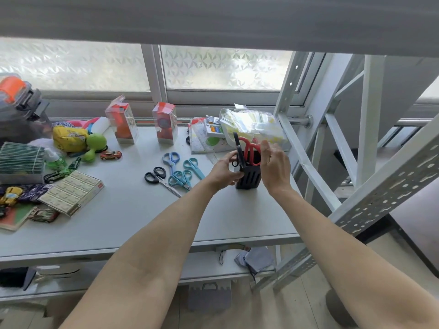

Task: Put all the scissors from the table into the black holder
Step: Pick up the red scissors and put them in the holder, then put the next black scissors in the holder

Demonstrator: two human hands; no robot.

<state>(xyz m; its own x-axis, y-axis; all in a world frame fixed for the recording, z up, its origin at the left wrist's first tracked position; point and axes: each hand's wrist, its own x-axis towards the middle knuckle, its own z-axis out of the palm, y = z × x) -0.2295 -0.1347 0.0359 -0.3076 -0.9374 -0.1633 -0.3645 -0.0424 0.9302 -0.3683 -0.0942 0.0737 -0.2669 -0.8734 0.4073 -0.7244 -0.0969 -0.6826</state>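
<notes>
The black holder stands upright on the grey table, near its right end. Red-handled scissors and black-handled scissors stick out of it, handles up. My left hand grips the holder from the left, its fingers up against the black handles. Just right of the holder is my right hand, fingers apart, fingertips by the red handles. On the table to the left lie blue scissors, black scissors and two teal pairs.
Behind the holder are a plastic bag and a stationery pack. Two clear toy boxes stand at the back. Toys, toy cars and a flat box crowd the left. A white metal frame slants close on the right.
</notes>
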